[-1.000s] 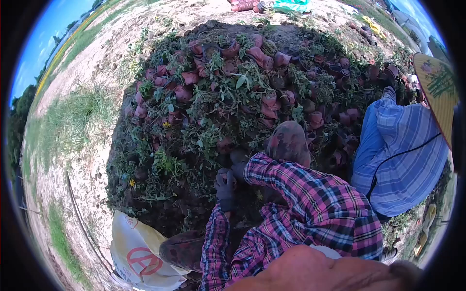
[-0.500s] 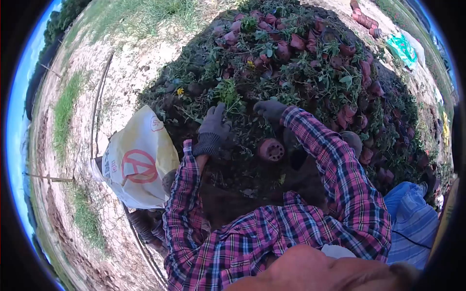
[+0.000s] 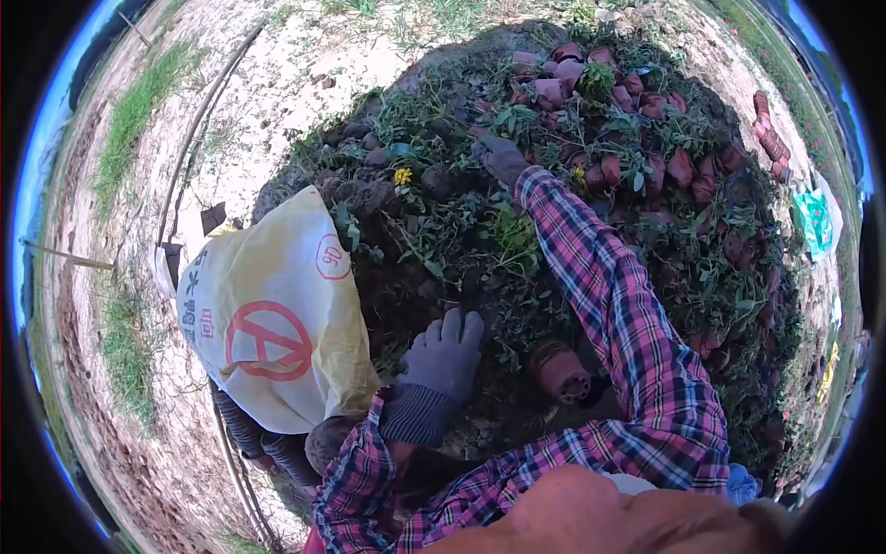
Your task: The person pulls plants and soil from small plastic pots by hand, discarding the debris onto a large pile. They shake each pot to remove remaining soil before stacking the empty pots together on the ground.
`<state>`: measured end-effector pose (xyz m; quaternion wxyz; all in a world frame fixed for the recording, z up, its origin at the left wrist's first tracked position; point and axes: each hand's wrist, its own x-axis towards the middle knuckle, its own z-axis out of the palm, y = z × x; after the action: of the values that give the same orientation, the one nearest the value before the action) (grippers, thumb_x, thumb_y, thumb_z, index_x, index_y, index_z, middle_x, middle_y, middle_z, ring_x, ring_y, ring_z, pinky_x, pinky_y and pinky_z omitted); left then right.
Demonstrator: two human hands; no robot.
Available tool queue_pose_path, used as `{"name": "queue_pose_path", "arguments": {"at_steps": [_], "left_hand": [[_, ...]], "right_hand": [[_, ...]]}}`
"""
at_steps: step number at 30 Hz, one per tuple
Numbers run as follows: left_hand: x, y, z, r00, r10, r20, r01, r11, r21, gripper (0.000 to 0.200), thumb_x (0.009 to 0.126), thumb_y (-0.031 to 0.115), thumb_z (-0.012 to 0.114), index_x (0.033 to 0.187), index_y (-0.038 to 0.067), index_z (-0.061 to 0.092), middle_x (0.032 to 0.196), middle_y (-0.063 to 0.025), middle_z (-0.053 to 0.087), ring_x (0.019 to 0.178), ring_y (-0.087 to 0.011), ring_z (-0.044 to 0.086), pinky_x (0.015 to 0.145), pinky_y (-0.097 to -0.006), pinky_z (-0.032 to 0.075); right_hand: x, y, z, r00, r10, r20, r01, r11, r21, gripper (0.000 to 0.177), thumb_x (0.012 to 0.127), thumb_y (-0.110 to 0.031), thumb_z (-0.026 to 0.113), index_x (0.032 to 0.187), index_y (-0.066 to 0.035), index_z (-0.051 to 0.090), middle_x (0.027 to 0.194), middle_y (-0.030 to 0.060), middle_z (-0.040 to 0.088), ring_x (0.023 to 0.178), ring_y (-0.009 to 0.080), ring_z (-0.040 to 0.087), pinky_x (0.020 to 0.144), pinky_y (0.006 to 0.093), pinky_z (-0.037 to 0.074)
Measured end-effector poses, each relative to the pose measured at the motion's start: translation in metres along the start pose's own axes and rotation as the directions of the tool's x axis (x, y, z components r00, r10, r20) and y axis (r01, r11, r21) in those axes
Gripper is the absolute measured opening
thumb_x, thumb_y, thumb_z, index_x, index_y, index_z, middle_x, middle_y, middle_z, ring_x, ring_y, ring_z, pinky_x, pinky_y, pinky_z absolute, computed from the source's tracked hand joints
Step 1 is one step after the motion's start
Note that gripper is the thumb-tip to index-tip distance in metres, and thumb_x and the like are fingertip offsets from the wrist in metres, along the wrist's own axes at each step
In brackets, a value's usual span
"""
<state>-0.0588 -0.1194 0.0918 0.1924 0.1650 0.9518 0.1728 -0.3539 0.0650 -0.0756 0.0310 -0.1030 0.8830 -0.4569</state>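
My left hand (image 3: 441, 358), in a grey glove, rests with fingers stretched out on dark soil beside a white and yellow sack (image 3: 277, 323). My right hand (image 3: 501, 159), also gloved, reaches far forward into a heap of uprooted leafy plants (image 3: 443, 226). Its fingers are bent together among the stems, and whatever they grip is hidden. A yellow flower (image 3: 402, 176) lies to the left of this hand. Under my right forearm a reddish-brown plastic pot (image 3: 560, 371) lies on its side, its holed base facing me.
Several reddish pots (image 3: 551, 92) lie crumpled in the heap's far part. Stacked brown pots (image 3: 769, 134) and a green bag (image 3: 814, 222) lie at the right. More stacked pots (image 3: 288, 454) are at lower left. A dark hose (image 3: 205, 115) runs along the pale ground.
My right hand has moved forward and up the heap. The left hand has drawn back toward me and spread its fingers. The view has shifted and tilted.
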Motion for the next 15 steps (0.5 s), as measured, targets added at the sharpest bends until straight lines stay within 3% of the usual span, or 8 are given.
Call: {"name": "queue_pose_path", "arguments": {"at_steps": [2,5,6,9,10,13,14,15], "left_hand": [[-0.004,-0.003,0.0,1.0,-0.003,-0.01,0.003,0.999,-0.037,0.052,0.075,0.024,0.059,0.122,0.013,0.04,0.119,-0.0148,0.045,0.107,-0.032,0.049,0.084,-0.0437,0.044],[-0.001,-0.01,0.005,0.999,-0.045,0.002,0.045,0.999,-0.007,0.053,0.074,0.024,0.06,0.122,0.012,0.041,0.12,-0.015,0.045,0.107,-0.0317,0.049,0.084,-0.0432,0.044],[0.001,-0.014,-0.005,0.997,-0.074,0.022,0.073,0.997,0.034,0.053,0.074,0.024,0.06,0.122,0.012,0.042,0.121,-0.0149,0.046,0.107,-0.0317,0.049,0.084,-0.043,0.044],[0.003,-0.023,0.012,0.995,-0.103,0.0,0.103,0.994,0.035,0.052,0.073,0.025,0.06,0.121,0.012,0.043,0.119,-0.0143,0.047,0.105,-0.0314,0.051,0.083,-0.043,0.045],[0.005,-0.026,0.014,0.994,-0.113,0.002,0.113,0.993,0.046,0.052,0.073,0.025,0.06,0.121,0.012,0.043,0.119,-0.0143,0.047,0.105,-0.0313,0.051,0.083,-0.0429,0.045],[0.001,-0.026,0.01,0.991,-0.134,0.014,0.133,0.989,0.064,0.052,0.073,0.024,0.061,0.12,0.012,0.043,0.119,-0.0141,0.048,0.104,-0.0313,0.051,0.082,-0.0427,0.045],[0.0,-0.025,0.013,0.992,-0.128,0.012,0.127,0.99,0.057,0.052,0.073,0.024,0.061,0.12,0.012,0.043,0.119,-0.014,0.047,0.104,-0.0312,0.051,0.082,-0.0426,0.045],[-0.001,-0.024,0.014,0.993,-0.119,0.005,0.119,0.992,0.053,0.052,0.072,0.024,0.061,0.12,0.012,0.044,0.119,-0.014,0.047,0.104,-0.0312,0.051,0.082,-0.0425,0.045]], "right_hand": [[0.043,0.045,0.0,0.994,-0.004,0.105,0.03,0.967,-0.253,0.014,0.08,-0.014,0.051,0.086,-0.005,0.06,0.075,0.0136,0.058,0.069,0.0266,0.057,0.061,0.0336,0.043],[0.083,0.076,0.009,0.976,-0.197,0.088,0.215,0.932,-0.292,0.016,0.084,-0.013,0.048,0.092,-0.003,0.056,0.085,0.0148,0.059,0.076,0.029,0.056,0.069,0.0349,0.044],[0.103,0.073,0.013,0.978,-0.127,0.163,0.162,0.96,-0.227,0.018,0.084,-0.016,0.048,0.096,-0.005,0.056,0.09,0.0162,0.06,0.081,0.0348,0.057,0.071,0.0389,0.044],[0.115,0.094,0.032,0.984,0.17,0.047,-0.097,0.747,-0.658,0.022,0.084,-0.021,0.048,0.099,-0.007,0.056,0.093,0.0166,0.06,0.084,0.0352,0.058,0.073,0.0408,0.045],[0.114,0.101,0.029,0.98,0.154,0.124,-0.029,0.731,-0.682,0.024,0.084,-0.024,0.048,0.1,-0.008,0.055,0.094,0.0173,0.06,0.087,0.0338,0.059,0.075,0.0424,0.045],[0.09,0.096,0.028,0.996,0.085,0.013,-0.048,0.67,-0.741,0.023,0.083,-0.023,0.047,0.1,-0.009,0.055,0.097,0.0169,0.058,0.086,0.0322,0.059,0.074,0.0428,0.046],[0.089,0.109,0.031,0.999,0.013,0.034,0.02,0.571,-0.82,0.021,0.083,-0.022,0.047,0.098,-0.009,0.055,0.101,0.0161,0.057,0.087,0.0317,0.059,0.073,0.043,0.046],[0.082,0.098,0.021,0.995,0.059,0.081,0.031,0.585,-0.81,0.022,0.083,-0.022,0.047,0.098,-0.009,0.055,0.102,0.0159,0.056,0.088,0.0315,0.059,0.074,0.0422,0.046]]}}
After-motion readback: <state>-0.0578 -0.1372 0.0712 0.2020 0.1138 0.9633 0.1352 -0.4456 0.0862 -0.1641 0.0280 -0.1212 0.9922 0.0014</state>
